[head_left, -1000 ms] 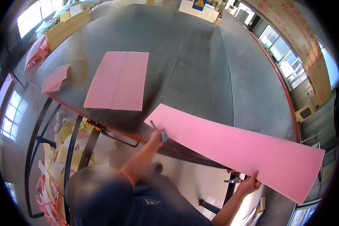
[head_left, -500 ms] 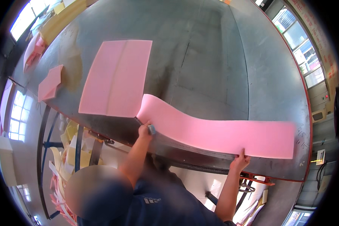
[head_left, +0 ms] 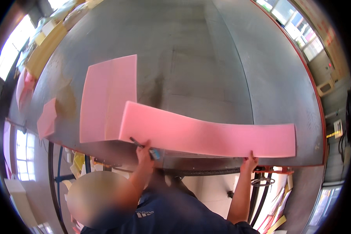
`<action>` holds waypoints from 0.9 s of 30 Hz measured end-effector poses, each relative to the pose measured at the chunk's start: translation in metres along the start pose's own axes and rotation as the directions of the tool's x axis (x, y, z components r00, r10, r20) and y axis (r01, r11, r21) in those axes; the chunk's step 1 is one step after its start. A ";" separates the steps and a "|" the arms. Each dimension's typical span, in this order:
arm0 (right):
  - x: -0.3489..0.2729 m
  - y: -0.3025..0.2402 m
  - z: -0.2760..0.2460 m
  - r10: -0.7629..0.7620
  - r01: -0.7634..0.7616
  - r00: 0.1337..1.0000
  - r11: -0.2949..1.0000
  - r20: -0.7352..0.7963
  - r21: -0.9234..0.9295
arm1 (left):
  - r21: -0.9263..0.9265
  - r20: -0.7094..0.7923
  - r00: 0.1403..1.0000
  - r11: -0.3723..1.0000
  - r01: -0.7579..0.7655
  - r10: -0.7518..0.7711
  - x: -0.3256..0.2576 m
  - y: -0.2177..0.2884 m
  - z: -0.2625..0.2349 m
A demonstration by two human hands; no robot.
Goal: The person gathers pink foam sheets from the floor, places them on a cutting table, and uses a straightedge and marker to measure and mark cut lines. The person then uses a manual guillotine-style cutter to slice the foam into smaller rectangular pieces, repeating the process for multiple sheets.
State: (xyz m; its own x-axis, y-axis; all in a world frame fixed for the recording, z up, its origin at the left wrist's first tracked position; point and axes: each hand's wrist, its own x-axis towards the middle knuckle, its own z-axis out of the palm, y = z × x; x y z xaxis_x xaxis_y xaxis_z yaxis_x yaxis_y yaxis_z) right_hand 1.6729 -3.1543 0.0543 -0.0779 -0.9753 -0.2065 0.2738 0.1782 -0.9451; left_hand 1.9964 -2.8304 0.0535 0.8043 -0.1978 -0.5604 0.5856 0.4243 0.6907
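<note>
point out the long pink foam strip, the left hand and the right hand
long pink foam strip (head_left: pixel 206 134), head view, middle of its top face
left hand (head_left: pixel 144 150), head view, back of hand
right hand (head_left: pixel 249 163), head view, knuckles

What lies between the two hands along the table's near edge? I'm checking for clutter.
Only the long pink foam strip spans from left hand to right hand, seen in the head view.

The left hand (head_left: pixel 144 150) covers part of a small tool (head_left: pixel 154 153), its kind unclear. At eleven o'clock, yellow clutter (head_left: pixel 46 39) blurs.
</note>
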 end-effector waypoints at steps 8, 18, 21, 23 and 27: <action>0.031 0.147 0.002 0.578 -0.561 0.798 0.816 -0.172 0.141 | 0.076 -0.105 0.987 0.989 0.129 -0.120 0.088 -0.030 -0.085; 0.022 0.152 0.011 0.455 -0.464 0.886 0.872 -0.090 -0.156 | 0.077 -0.027 0.982 0.979 0.189 -0.188 0.077 -0.033 -0.089; 0.040 0.152 -0.003 0.511 -0.508 0.848 0.859 -0.140 0.055 | 0.251 -0.057 0.995 0.963 0.095 -0.083 0.098 -0.033 -0.082; 0.046 0.148 -0.003 0.509 -0.491 0.848 0.860 -0.146 0.141 | 0.308 0.164 0.986 0.951 -0.011 -0.042 0.098 -0.036 -0.078; 0.051 0.136 -0.008 0.496 -0.475 0.854 0.866 -0.157 0.156 | 0.812 0.342 0.939 0.508 -0.287 -0.016 0.095 -0.033 -0.064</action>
State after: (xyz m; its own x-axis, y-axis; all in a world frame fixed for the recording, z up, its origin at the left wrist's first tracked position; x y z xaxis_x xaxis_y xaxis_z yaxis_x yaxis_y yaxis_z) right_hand 1.6980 -3.1787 -0.0865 -0.0812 -0.7239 -0.6851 0.4234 0.5973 -0.6812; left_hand 2.0470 -2.8067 -0.0522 0.7808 -0.4952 -0.3811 0.1489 -0.4449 0.8831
